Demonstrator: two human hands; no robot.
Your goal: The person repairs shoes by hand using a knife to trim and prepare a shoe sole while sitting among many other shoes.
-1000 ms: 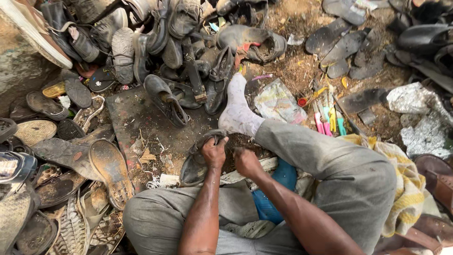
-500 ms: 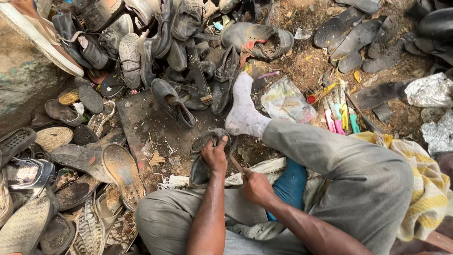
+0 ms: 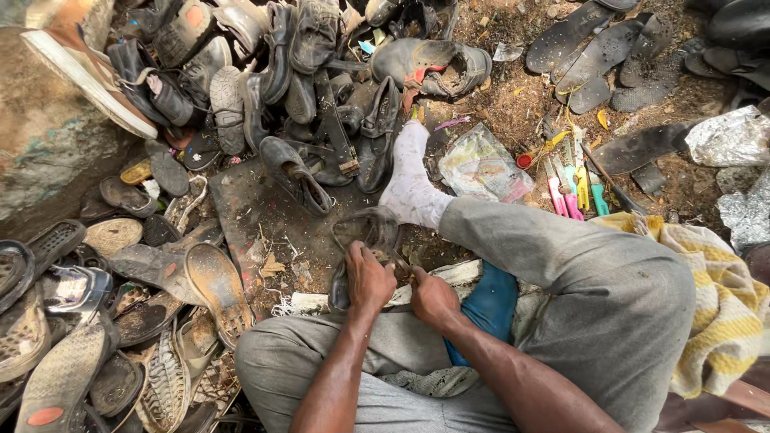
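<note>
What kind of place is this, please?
Probably an outdoor shoe-repair spot on bare ground: worn shoes lie heaped, loose soles and small tools are scattered, and both hands work a dark shoe.

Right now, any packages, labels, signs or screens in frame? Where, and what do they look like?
Clear plastic packet with printed paper inside: on the dirt right of the white-socked foot, flat, crumpled, pale with faint colours.
Crumpled silvery foil wrapper: right edge, on the ground, shiny grey.
No signs or screens in view.
</note>
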